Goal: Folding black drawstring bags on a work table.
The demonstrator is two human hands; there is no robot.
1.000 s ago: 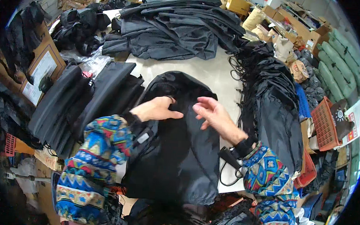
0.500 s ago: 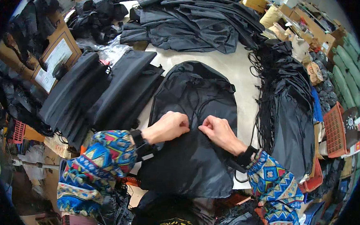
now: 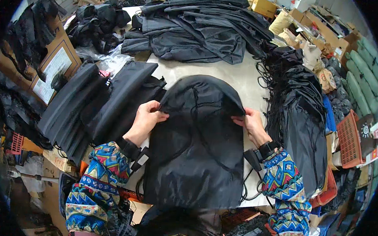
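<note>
A black drawstring bag (image 3: 195, 161) lies flat on the pale tabletop in front of me, its rounded end away from me and dark cords showing across its face. At the bag's left edge, my left hand (image 3: 147, 120) pinches the fabric between thumb and fingers. Opposite it, my right hand (image 3: 250, 122) grips the right edge at about the same height. Loose cord loops stick out beside both lower corners of the bag.
Folded black bags (image 3: 99, 104) lie in stacks on the left. A large pile of black fabric (image 3: 198, 30) covers the far side. More bags with dangling cords (image 3: 303, 120) line the right. Beyond them stand an orange basket (image 3: 351, 138) and a cardboard box (image 3: 56, 62).
My hands have moved apart from the bag's middle to its two side edges and taken hold there. The fabric looks more stretched, and the cords now run down its front.
</note>
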